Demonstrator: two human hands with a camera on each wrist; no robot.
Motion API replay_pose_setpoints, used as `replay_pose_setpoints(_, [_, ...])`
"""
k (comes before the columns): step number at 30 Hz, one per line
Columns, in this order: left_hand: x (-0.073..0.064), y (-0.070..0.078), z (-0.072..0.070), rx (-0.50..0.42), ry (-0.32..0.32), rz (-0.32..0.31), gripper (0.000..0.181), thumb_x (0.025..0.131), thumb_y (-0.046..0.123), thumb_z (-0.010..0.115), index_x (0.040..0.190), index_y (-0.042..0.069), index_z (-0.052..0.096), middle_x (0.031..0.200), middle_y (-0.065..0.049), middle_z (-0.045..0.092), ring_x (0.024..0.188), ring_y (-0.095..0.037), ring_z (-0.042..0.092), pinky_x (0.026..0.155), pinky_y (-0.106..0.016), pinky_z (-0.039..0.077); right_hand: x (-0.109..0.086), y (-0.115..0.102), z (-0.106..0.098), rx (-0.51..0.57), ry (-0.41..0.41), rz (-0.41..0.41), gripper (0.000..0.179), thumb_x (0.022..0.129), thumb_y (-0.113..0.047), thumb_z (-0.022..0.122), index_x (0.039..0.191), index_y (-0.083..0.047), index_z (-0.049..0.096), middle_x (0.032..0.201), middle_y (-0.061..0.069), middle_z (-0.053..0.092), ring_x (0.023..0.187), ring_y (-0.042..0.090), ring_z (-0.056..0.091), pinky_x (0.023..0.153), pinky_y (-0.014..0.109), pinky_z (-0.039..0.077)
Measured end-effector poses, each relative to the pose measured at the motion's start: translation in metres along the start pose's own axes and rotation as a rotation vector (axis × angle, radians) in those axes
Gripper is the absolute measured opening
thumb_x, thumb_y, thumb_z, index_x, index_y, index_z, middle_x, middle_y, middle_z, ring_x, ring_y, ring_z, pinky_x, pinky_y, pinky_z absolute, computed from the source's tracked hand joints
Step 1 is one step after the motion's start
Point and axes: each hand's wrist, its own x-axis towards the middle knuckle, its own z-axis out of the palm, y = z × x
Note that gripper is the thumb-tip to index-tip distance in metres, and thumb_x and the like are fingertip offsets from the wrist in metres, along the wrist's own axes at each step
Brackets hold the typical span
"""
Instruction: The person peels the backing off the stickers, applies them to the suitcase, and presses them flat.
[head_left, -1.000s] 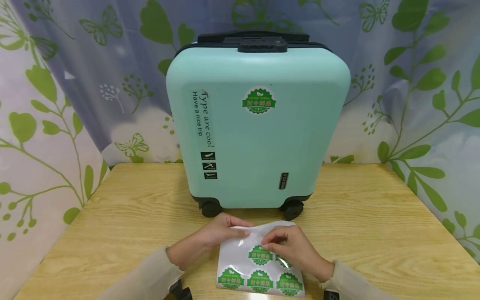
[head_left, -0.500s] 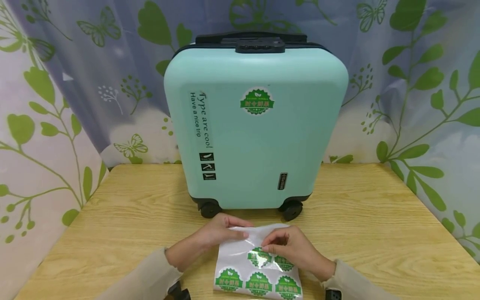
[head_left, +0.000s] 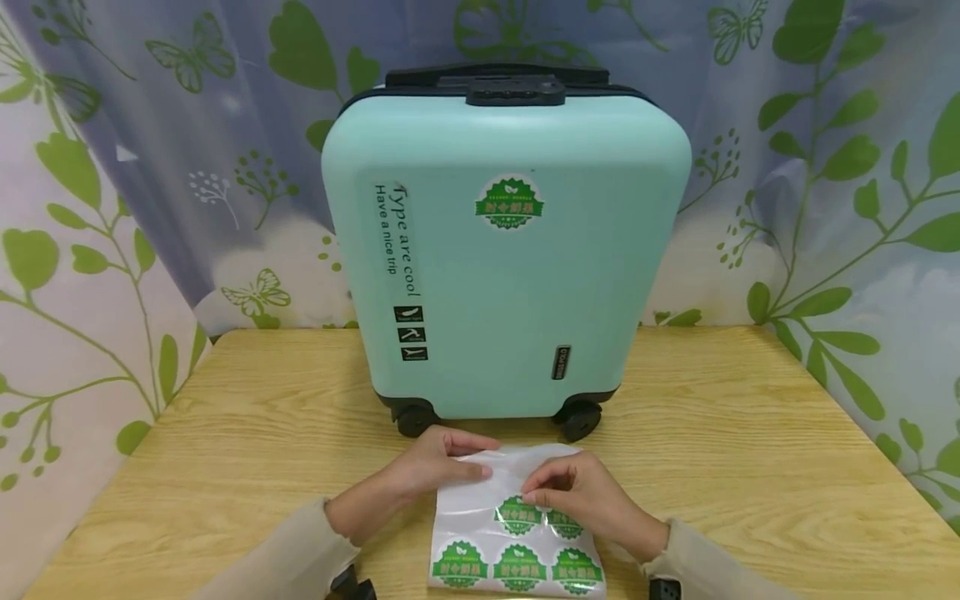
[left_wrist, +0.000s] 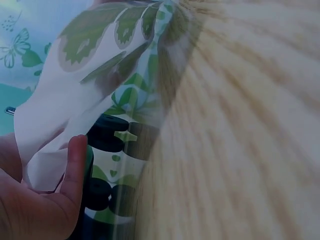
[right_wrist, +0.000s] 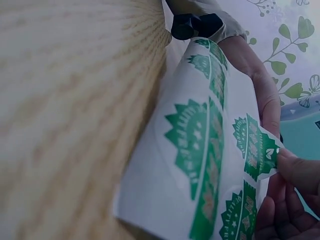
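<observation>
While upright, suitcase (head_left: 487, 292) behind sticker sheet (head_left: 474, 527).

Glossy paper sticker sheet (head_left: 472, 521), wood-grained tabletop (head_left: 750, 450).

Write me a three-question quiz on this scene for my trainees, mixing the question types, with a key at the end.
1. True or false: the suitcase stands upright on the table.
2. The right hand pinches: A) a suitcase wheel; B) the edge of a green sticker; C) the suitcase handle.
3. Fill in: the left hand holds a white ____ bearing several stickers.

Key: 1. True. 2. B. 3. sheet.
</observation>
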Motion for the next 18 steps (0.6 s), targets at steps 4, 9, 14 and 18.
replay_pose_setpoints(4, [-0.0006,0.0005,-0.0012,-0.012,0.005,0.008,0.037,0.085,0.009,0.070,0.119,-0.004,0.062,0.112,-0.017,0.067,0.090,-0.013,0.065,0.071,-0.021,0.052,-0.0005,-0.0001,-0.0012,-0.004,0.003,0.021,0.018,0.083,-0.018,0.072,0.089,-0.002,0.073,0.085,0.010,0.069,0.071,0.010,0.061,0.063,0.023,0.051])
replay_pose_setpoints(9, [-0.0009,-0.0004,-0.0024,-0.010,0.007,0.012,0.036,0.086,0.010,0.069,0.119,-0.004,0.063,0.112,-0.017,0.067,0.089,-0.012,0.065,0.072,-0.021,0.051,-0.0002,0.0007,-0.0016,-0.007,-0.003,0.022,0.018,0.083,-0.018,0.072,0.089,-0.002,0.073,0.085,0.010,0.070,0.069,0.009,0.061,0.062,0.023,0.051])
replay_pose_setpoints(14, [-0.0009,-0.0018,-0.0027,0.003,0.021,0.015,0.036,0.087,0.011,0.068,0.119,-0.004,0.063,0.116,-0.016,0.065,0.092,-0.012,0.064,0.077,-0.022,0.051,-0.0003,0.0007,-0.0019,-0.009,-0.001,0.016,0.017,0.083,-0.018,0.072,0.089,-0.001,0.073,0.084,0.010,0.070,0.069,0.008,0.060,0.061,0.022,0.050])
replay_pose_setpoints(18, [-0.0011,-0.0022,-0.0031,0.003,0.026,0.008,0.035,0.087,0.012,0.067,0.119,-0.004,0.062,0.117,-0.017,0.064,0.093,-0.011,0.063,0.079,-0.023,0.051,-0.0005,0.0001,-0.0030,-0.008,0.000,0.008,0.018,0.084,-0.018,0.072,0.089,-0.001,0.073,0.084,0.011,0.070,0.068,0.007,0.059,0.060,0.021,0.050])
